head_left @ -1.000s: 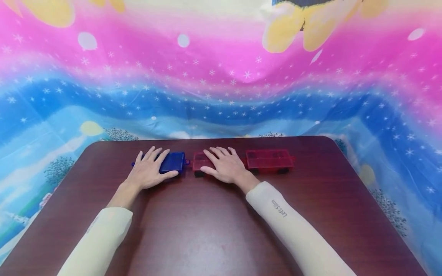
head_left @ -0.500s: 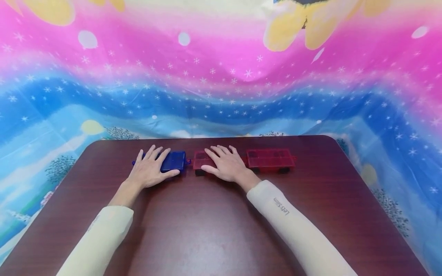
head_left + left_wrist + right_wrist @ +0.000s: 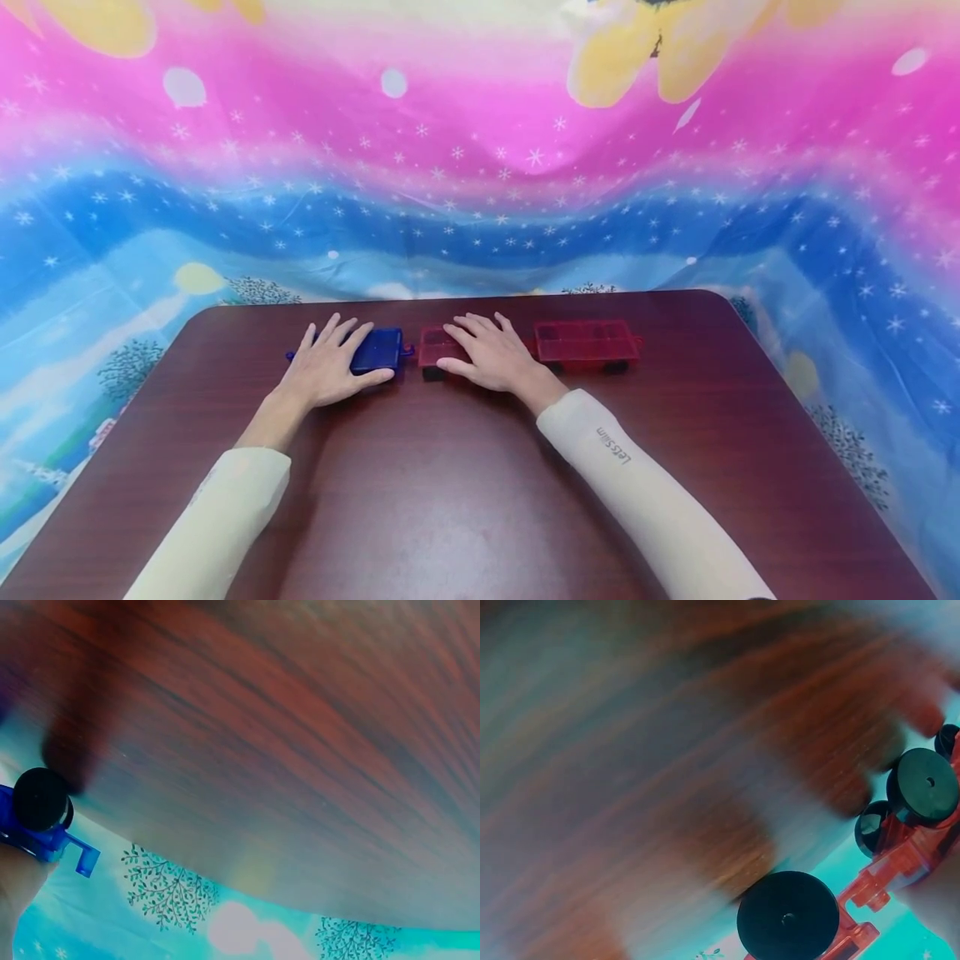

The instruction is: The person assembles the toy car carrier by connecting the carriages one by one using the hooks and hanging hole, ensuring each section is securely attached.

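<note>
In the head view my left hand [image 3: 318, 364] lies spread over a translucent blue wheeled toy wagon [image 3: 378, 348], fingers straight and thumb out along its near side. The wagon's black wheel [image 3: 41, 799] and hook [image 3: 88, 861] show at the left edge of the left wrist view. My right hand [image 3: 495, 354], also spread, rests over a translucent red wagon [image 3: 433, 346] and covers much of it. A second red wagon [image 3: 587, 340] stands just right of that hand. In the right wrist view, the hitch [image 3: 870, 891] of the red wagon sits close to the second wagon's end.
The wagons stand in a row near the far edge of a dark brown wooden table [image 3: 420, 475]. Behind and beside the table hangs a pink and blue patterned cloth [image 3: 480, 167]. A small gap separates the blue wagon's right hook [image 3: 408, 350] from the red wagon beside it.
</note>
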The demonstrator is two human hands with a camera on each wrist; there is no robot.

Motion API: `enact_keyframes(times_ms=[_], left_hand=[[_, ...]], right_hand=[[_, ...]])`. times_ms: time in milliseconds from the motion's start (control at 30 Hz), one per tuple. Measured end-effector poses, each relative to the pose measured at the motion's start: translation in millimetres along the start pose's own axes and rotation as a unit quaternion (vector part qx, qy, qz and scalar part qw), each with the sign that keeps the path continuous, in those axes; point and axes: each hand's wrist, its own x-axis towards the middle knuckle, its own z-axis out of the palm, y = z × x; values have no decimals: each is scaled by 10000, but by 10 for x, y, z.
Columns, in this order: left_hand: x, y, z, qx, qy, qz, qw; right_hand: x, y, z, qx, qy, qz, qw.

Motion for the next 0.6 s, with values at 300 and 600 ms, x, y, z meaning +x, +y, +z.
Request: enact_keyframes(times_ms=[300,600], left_hand=[[-2,56,-22,-190,76,69,9998],[-19,150,-40,-262,276,64,9993]], right_hand=[[-28,-19,-92,93,221,93,9997],[-179,166,-202,217,318,396,9985]])
